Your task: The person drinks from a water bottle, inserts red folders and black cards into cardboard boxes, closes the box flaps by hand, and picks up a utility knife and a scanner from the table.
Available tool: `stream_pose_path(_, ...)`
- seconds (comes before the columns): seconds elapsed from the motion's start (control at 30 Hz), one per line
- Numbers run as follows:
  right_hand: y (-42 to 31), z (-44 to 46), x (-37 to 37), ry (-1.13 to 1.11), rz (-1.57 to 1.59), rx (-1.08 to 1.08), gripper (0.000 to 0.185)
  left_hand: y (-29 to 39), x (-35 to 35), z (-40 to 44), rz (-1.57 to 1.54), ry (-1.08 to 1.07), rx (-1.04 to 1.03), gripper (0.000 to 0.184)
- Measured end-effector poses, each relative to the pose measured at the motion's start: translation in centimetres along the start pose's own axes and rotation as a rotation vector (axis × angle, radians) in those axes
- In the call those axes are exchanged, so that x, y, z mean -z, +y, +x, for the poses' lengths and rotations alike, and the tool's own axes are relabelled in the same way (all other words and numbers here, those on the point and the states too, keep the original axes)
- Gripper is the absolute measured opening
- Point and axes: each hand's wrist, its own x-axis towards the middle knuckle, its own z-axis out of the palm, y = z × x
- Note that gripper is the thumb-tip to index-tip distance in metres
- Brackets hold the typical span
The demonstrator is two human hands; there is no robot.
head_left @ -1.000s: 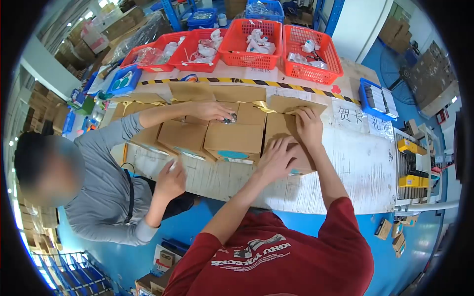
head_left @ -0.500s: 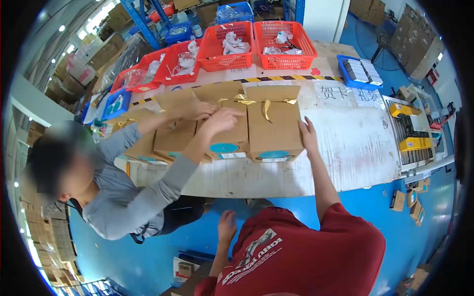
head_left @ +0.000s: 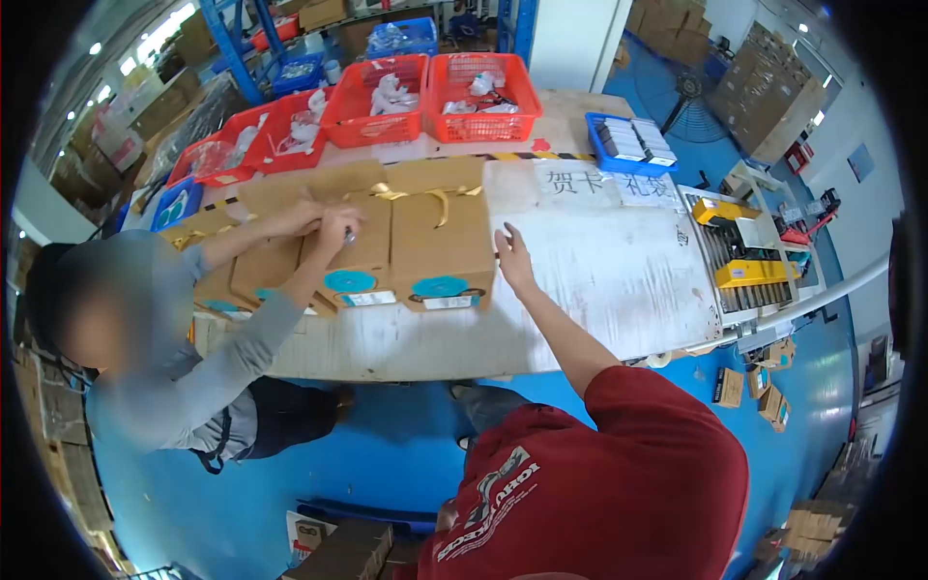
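My right hand (head_left: 513, 257) is just beside the right side of a brown cardboard box (head_left: 440, 253), its fingers apart and nothing in it. Whether a fingertip still touches the box is hard to see. This box has its back flap raised, a gold ribbon (head_left: 442, 209) on top and a teal round print on its front. Left of it, a similar box (head_left: 372, 253) stands in the same row. A co-worker's hands (head_left: 329, 224) work over the boxes there; a small thing in the fingers is too blurred to name. My left hand is out of view.
Red baskets (head_left: 486, 124) with white wrapped items line the table's back, behind a striped tape line. A blue tray (head_left: 633, 159) of white packs sits back right. A roller conveyor (head_left: 749, 280) with yellow parts adjoins the right end. The co-worker (head_left: 184, 387) stands at left.
The view has swung right. My right hand has eased off the box's side. My left hand, low by my body before, has gone out of view. The co-worker's hands have moved lower together.
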Motion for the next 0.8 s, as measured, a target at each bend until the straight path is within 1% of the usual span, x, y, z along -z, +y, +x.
stream_pose_path(0.1,2.9,3.1,4.2,-0.052,-0.149,0.182,0.047,-0.3,-3.2,-0.5,-0.074,0.002,0.117,0.026)
stream_pose_path(0.17,5.3,7.5,8.3,-0.018,-0.152,0.244,0.041,0.5,-4.9,-0.2,-0.113,0.018,0.195,0.027)
stream_pose_path(0.27,7.2,16.3,15.3,0.060,-0.262,0.249,0.039,3.0,-8.0,2.1,-0.198,0.061,0.316,0.029)
stream_pose_path(0.33,6.8,22.6,19.4,0.109,-0.309,0.206,0.037,4.8,-10.7,2.9,-0.251,0.092,0.404,0.030)
stream_pose_path(0.37,7.9,26.4,21.1,0.124,-0.228,0.213,0.034,5.7,-12.2,2.9,-0.272,0.107,0.449,0.030)
stream_pose_path(0.43,4.7,31.2,23.9,0.205,-0.426,0.223,0.032,7.7,-15.8,3.3,-0.319,0.136,0.534,0.032)
stream_pose_path(0.47,4.8,35.0,25.1,0.212,-0.419,0.302,0.031,6.6,-17.5,3.5,-0.341,0.123,0.505,0.030)
stream_pose_path(0.5,5.0,38.4,26.7,0.210,-0.523,0.329,0.029,5.5,-18.8,3.8,-0.357,0.115,0.475,0.028)
stream_pose_path(0.53,4.4,41.1,28.1,0.200,-0.613,0.371,0.029,7.8,-19.4,1.8,0.301,-0.106,0.078,0.027)
stream_pose_path(0.57,4.0,43.8,29.1,0.191,-0.697,0.410,0.028,7.8,-20.4,0.9,0.527,-0.217,-0.340,0.035)
stream_pose_path(0.6,4.0,46.5,29.9,0.202,-0.829,0.403,0.029,7.9,-20.5,0.2,0.748,-0.343,-0.755,0.045)
stream_pose_path(0.63,3.9,49.1,30.8,0.195,-0.881,0.470,0.031,8.9,-19.4,0.1,0.782,-0.341,-0.742,0.045)
stream_pose_path(0.67,4.0,51.6,32.0,0.187,-0.941,0.539,0.032,9.6,-19.6,-0.3,0.770,-0.335,-0.673,0.045)
stream_pose_path(0.7,3.3,53.6,32.7,0.117,-1.012,0.515,0.036,10.7,-20.3,-0.3,0.746,-0.327,-0.609,0.044)
stream_pose_path(0.77,4.4,58.2,33.3,0.042,-1.182,0.505,0.034,12.3,-21.4,-2.1,0.692,-0.315,-0.462,0.043)
stream_pose_path(0.8,5.4,59.8,33.7,0.017,-1.182,0.493,0.034,12.6,-22.0,-3.6,0.659,-0.304,-0.383,0.043)
